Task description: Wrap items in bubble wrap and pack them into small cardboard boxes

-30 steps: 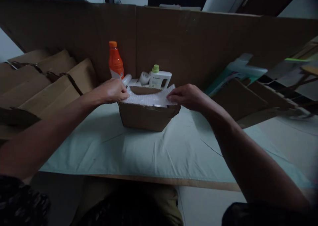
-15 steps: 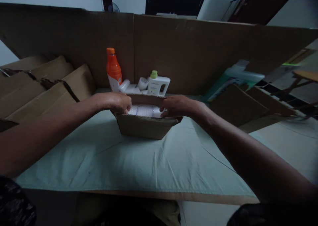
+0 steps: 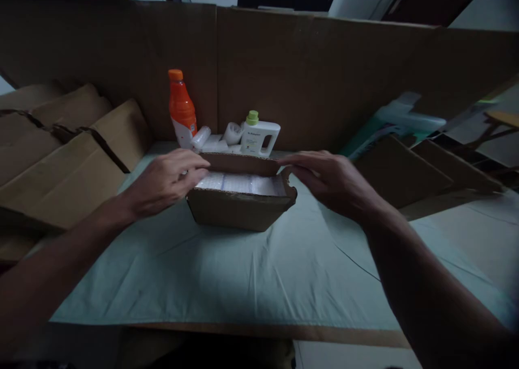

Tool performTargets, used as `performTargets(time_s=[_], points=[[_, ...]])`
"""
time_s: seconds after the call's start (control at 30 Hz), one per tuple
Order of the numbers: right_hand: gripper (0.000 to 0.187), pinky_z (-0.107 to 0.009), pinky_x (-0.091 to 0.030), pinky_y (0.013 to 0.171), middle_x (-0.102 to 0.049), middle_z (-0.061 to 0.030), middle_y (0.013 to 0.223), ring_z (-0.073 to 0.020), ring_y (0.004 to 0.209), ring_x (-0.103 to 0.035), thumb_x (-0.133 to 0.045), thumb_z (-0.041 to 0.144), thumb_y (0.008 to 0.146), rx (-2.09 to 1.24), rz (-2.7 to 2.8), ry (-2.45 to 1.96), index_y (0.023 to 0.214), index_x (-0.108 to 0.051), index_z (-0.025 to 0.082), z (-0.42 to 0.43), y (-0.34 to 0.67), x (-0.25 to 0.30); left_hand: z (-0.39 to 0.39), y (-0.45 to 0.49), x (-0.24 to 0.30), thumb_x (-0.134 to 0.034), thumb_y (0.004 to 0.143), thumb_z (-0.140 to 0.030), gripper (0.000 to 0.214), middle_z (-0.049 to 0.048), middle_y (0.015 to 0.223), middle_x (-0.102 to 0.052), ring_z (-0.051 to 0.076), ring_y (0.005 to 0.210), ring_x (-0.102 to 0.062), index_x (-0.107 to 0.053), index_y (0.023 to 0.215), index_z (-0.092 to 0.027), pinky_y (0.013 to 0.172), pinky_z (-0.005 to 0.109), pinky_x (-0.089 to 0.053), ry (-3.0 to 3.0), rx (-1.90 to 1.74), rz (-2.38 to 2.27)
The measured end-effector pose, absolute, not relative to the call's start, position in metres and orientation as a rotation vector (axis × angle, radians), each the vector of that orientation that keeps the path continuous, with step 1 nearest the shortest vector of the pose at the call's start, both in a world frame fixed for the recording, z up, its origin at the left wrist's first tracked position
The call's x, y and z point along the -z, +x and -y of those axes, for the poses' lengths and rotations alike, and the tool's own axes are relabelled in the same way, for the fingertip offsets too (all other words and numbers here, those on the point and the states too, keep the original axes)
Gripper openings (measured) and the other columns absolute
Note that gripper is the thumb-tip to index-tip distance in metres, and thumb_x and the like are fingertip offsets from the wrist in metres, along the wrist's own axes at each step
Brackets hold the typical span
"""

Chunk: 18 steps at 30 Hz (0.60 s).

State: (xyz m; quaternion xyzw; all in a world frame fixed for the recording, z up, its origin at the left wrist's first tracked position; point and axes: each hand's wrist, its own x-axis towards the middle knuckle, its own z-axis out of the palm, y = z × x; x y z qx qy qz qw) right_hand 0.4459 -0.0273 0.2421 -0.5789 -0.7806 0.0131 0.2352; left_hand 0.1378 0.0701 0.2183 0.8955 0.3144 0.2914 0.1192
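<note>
A small brown cardboard box stands on the cloth with its top open. Inside lies something wrapped in clear bubble wrap, and what it covers cannot be made out. At the box's left end is my left hand, open, with thumb and fingers parted beside the rim. My right hand is at the right end, also open, its fingertips close to the back right corner and its thumb lower. Whether either hand touches the cardboard is hard to tell.
Behind the box stand an orange bottle, rolls of clear wrap and a white jug with a green cap. Several cardboard boxes fill the left. A teal jug leans behind cardboard on the right. A tall cardboard wall closes the back.
Both my hands have come out of the box and moved apart to its two ends, fingers loosening. More of the bubble-wrapped thing shows. The view has shifted slightly.
</note>
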Motion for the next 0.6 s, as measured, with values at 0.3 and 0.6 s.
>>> performTargets(time_s=[0.3, 0.6], points=[[0.074, -0.045, -0.061, 0.083, -0.062, -0.0158, 0.14, -0.0323, 0.114, -0.067, -0.069, 0.056, 0.085, -0.491, 1.72, -1.659, 0.148, -0.046, 0.024, 0.075, 0.468, -0.122, -0.055, 0.115, -0.095, -0.07, 0.077, -0.049, 0.074, 0.0166, 0.144, -0.057, 0.032, 0.128, -0.059, -0.048, 0.141, -0.019, 0.103, 0.048, -0.053, 1.825, -0.997, -1.157], [0.07, -0.051, -0.053, 0.103, -0.058, -0.0166, 0.145, -0.0345, 0.13, -0.058, -0.061, 0.038, 0.09, -0.384, 1.74, -1.627, 0.153, -0.036, 0.022, 0.043, 0.374, -0.105, -0.024, 0.097, -0.087, -0.077, 0.068, -0.055, 0.074, 0.0133, 0.122, -0.07, 0.034, 0.119, -0.065, -0.055, 0.127, -0.017, 0.107, 0.048, -0.05, 1.51, -1.095, -1.211]])
